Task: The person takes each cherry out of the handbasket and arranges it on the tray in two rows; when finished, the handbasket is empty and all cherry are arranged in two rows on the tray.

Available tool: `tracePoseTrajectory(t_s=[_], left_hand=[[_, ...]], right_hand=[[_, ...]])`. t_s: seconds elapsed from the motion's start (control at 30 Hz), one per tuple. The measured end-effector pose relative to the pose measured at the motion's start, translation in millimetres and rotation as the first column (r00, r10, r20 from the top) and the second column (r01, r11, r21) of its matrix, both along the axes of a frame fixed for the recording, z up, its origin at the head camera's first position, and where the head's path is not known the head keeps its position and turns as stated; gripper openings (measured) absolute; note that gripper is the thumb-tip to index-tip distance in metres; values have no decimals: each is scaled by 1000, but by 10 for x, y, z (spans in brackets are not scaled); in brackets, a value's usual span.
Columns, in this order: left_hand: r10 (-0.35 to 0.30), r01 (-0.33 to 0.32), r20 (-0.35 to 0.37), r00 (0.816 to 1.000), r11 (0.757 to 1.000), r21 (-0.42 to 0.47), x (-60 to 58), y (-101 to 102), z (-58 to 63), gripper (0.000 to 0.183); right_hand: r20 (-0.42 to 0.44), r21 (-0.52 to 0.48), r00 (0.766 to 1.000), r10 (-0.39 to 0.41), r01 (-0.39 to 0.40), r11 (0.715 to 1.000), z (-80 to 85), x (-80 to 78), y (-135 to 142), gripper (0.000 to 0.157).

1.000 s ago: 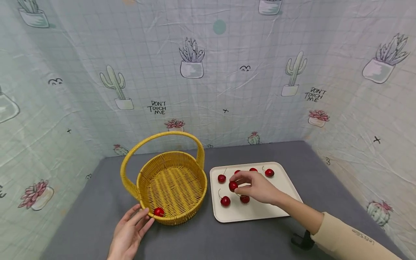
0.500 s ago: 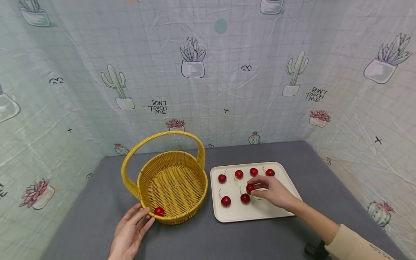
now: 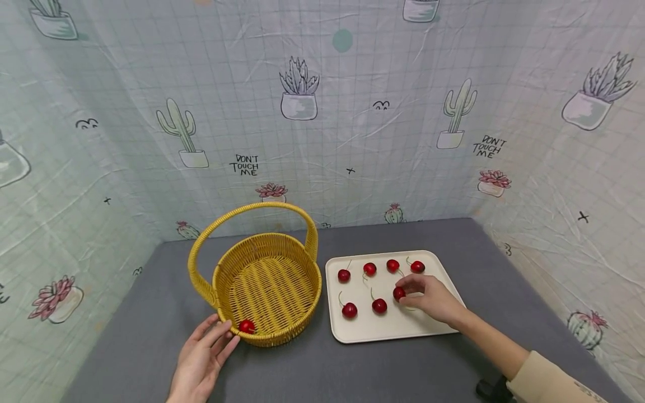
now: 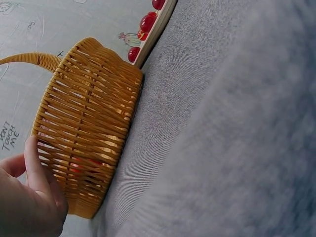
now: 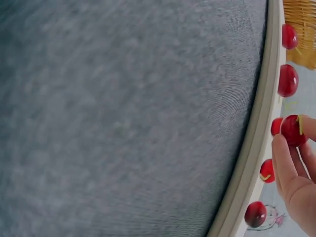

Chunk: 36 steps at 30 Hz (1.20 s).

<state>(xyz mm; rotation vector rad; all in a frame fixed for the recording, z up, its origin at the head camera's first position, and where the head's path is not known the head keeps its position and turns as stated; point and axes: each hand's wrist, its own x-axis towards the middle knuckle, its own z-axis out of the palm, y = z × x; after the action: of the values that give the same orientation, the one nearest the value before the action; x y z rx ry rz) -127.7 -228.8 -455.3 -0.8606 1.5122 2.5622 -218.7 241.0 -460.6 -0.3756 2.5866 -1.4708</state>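
Note:
My left hand (image 3: 198, 358) touches the near-left rim of a yellow woven basket (image 3: 313, 296) with fairly straight fingers. One red cherry (image 3: 246, 326) lies inside the basket, by that rim. My right hand (image 3: 433, 299) pinches a cherry (image 3: 398, 294) between thumb and fingers at the cream tray (image 3: 353, 337). The right wrist view shows this held cherry (image 5: 293, 130) with its stem beside the thumb; whether it touches the tray, I cannot tell. Several other stemmed cherries stand in two rows on the tray, among them a front one (image 3: 379, 306) just left of my right hand.
The basket's tall arched handle (image 3: 252, 207) rises above its opening. Tray and basket stand side by side on a grey cloth-covered table (image 3: 322, 369). A printed curtain (image 3: 353, 129) encloses the back and both sides. A dark object (image 3: 491, 389) lies under the right forearm.
My right hand has moved right across the tray with the pinched cherry, past the front-row cherries, then slightly further right. The left hand and basket have stayed in place.

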Motion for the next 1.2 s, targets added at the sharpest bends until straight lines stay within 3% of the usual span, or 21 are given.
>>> tracePoseTrajectory(t_s=[0.5, 0.7, 1.2], left_hand=[[-4, 4, 7, 1000, 1000, 5, 11, -19, -22, 30], [-10, 10, 4, 1000, 1000, -2, 3, -21, -12, 31], [-9, 9, 2, 1000, 1000, 6, -6, -11, 11, 31]], right_hand=[[-38, 52, 999, -3, 5, 999, -112, -36, 119, 33], [-87, 84, 996, 10, -3, 996, -107, -52, 100, 33], [-86, 116, 996, 34, -24, 993, -80, -77, 110, 34]])
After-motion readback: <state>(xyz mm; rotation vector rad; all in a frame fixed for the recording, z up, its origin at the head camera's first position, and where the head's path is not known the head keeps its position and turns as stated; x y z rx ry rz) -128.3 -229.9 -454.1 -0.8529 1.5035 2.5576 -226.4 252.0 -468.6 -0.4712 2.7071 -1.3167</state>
